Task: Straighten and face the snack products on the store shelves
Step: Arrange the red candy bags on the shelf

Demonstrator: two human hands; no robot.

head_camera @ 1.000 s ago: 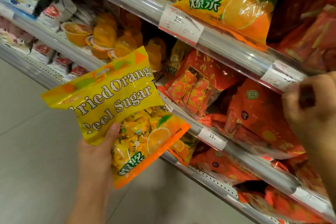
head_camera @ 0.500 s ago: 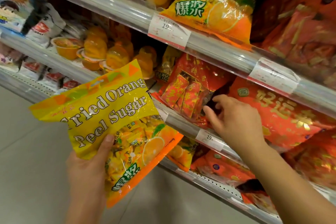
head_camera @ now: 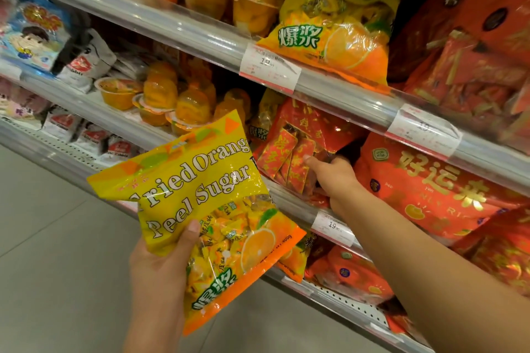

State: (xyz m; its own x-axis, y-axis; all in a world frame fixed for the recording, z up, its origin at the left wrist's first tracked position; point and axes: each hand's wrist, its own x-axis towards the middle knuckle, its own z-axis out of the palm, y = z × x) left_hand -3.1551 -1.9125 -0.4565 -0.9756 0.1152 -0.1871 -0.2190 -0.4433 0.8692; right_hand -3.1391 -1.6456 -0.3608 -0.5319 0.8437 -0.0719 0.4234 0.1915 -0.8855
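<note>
My left hand [head_camera: 160, 264] grips a yellow and orange bag of dried orange peel sugar candy [head_camera: 206, 209] in front of the shelves, thumb on its face. My right hand [head_camera: 329, 175] reaches into the middle shelf and holds the lower right edge of a red bag of wrapped candies [head_camera: 298, 146]; its fingers are curled behind the bag and mostly hidden. A matching yellow candy bag [head_camera: 338, 28] leans over the rail of the upper shelf [head_camera: 200, 37].
A large red bag with gold characters [head_camera: 430, 186] lies right of my right hand. Orange jelly cups [head_camera: 172, 103] sit left on the middle shelf [head_camera: 295, 206]. White packets [head_camera: 86, 66] and a blue bag [head_camera: 31, 34] are far left. Price tags [head_camera: 269, 69] hang on the rails. Grey floor below.
My right hand came down from the upper rail's price tag to the middle shelf and took hold of the red candy bag. The yellow bag stays in my left hand.
</note>
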